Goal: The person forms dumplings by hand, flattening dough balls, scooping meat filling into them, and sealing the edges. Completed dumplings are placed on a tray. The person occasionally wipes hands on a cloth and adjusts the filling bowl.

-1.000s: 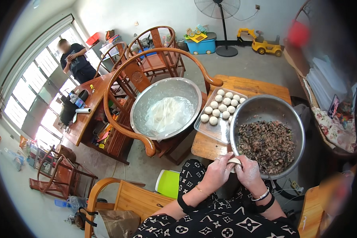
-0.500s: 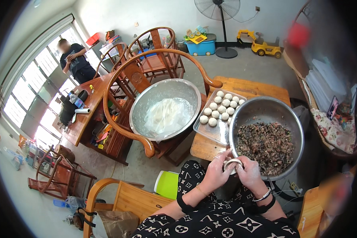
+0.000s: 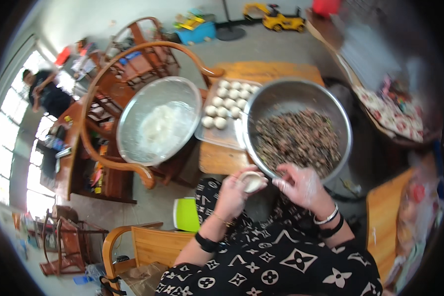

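In the head view, at lower centre of the frame, we see the left hand (image 3: 233, 196) grasping a round, pale dough cup (image 3: 253, 183) with no clear long axis; the dark minced filling (image 3: 301, 140) lies up and right of it, nearer the loosely spread right hand (image 3: 303, 188), in which we see nothing. The near rim of the round silver metal basin (image 3: 281, 98) runs just by the right fingertips, a gap parts the hands, and the front edge of the brown wooden bench (image 3: 224, 158) lies just above the left.
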Demonstrator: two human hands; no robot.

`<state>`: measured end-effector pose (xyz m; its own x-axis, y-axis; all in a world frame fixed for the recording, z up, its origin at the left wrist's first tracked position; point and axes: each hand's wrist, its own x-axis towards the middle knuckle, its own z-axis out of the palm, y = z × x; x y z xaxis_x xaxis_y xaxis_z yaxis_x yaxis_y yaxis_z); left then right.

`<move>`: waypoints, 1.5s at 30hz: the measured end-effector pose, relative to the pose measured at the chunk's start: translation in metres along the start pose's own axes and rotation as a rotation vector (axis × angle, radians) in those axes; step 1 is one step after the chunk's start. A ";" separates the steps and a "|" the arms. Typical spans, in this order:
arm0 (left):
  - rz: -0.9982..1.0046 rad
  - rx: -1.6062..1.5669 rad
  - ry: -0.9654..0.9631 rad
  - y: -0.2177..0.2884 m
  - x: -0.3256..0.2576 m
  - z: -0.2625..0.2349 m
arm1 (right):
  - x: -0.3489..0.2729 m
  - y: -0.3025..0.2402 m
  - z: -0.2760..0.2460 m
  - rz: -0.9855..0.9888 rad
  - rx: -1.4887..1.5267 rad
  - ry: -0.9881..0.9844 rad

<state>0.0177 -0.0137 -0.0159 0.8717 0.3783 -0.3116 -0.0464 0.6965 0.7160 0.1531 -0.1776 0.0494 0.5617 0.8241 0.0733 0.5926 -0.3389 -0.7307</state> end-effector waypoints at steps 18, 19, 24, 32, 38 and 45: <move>-0.078 -0.105 0.018 0.001 0.006 -0.010 | -0.067 0.055 -0.038 0.143 -0.615 -0.004; -0.078 -0.106 0.015 0.001 0.006 -0.009 | -0.064 0.061 -0.034 0.127 -0.633 -0.016; -0.070 -0.099 0.016 0.001 0.005 -0.014 | -0.054 0.063 -0.034 0.093 -0.638 0.028; -0.096 -0.073 0.016 -0.002 0.009 -0.008 | -0.041 0.068 -0.038 -0.003 -0.632 0.019; -0.111 -0.084 -0.039 -0.010 0.020 -0.006 | -0.030 0.040 -0.053 -0.080 -0.608 0.068; -0.129 -0.047 -0.018 -0.016 0.029 0.004 | 0.006 0.046 -0.017 -0.215 -0.519 0.096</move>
<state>0.0456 -0.0163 -0.0332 0.8803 0.2733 -0.3878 0.0442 0.7666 0.6406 0.1934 -0.1955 0.0280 0.4327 0.8623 0.2630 0.8919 -0.3668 -0.2647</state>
